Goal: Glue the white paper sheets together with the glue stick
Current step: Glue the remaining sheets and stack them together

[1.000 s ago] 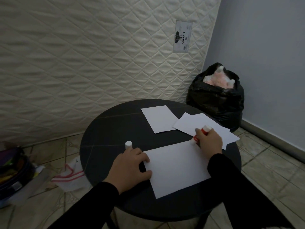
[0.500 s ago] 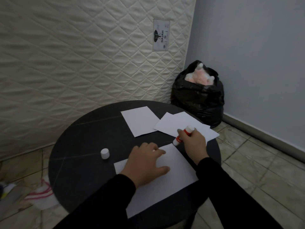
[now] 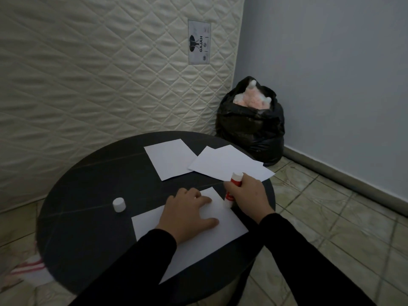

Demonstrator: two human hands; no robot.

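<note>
White paper is what the work rests on: the nearest sheet (image 3: 198, 237) lies on the round black table (image 3: 84, 228), and since half a second ago the left hand (image 3: 187, 214) has slid further onto it, fingers now spread flat and pressing the sheet down, gripping nothing; a second ago that hand lay at the sheet's left edge, beside the cap. The right hand (image 3: 247, 195) is wrapped round the glue stick (image 3: 233, 187), which has tipped more upright and come down so that its lower end meets the sheet near the far right corner; earlier it sat higher along that far edge. I judge that gluing is under way along the right margin, the flat hand steadying the paper against drag; no sheets look joined yet.

The white cap (image 3: 119, 204) stands alone on the table, well apart from the stick, left of the near sheet; a second sheet (image 3: 170, 159) lies at the far side, and a small overlapping stack (image 3: 227, 165) just right of it, its near edge close behind the right hand.

Writing: the label (image 3: 199, 42) sewn on the quilted mattress (image 3: 99, 74) reads GAJAH, turned sideways, beside a dark elephant-like emblem; its smaller print is illegible; the stick's red band carries pale marks too small to read. A black bag (image 3: 251, 131) holding something pink and fluffy stands in the corner.
</note>
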